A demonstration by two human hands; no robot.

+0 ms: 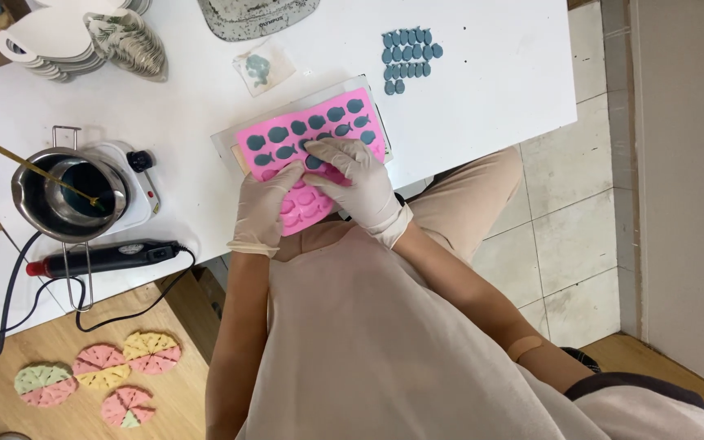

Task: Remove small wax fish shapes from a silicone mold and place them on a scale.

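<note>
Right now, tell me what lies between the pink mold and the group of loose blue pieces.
Head view: only bare white table between pink mold and loose blue pieces.

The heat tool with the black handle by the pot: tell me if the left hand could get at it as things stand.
Probably yes. The left hand rests on the pink mould, and the heat tool lies on the white table to its left, with bare tabletop between them. Only its black cable trails near the edge.

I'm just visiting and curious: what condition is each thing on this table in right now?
Pink mould: far rows filled blue, near cavities empty.
Left hand: gloved, steadying the mould.
Right hand: gloved, pressing on it.
Blue pieces: unmoulded, in rows.
Melting pot: holding blue liquid and a stick.
</note>
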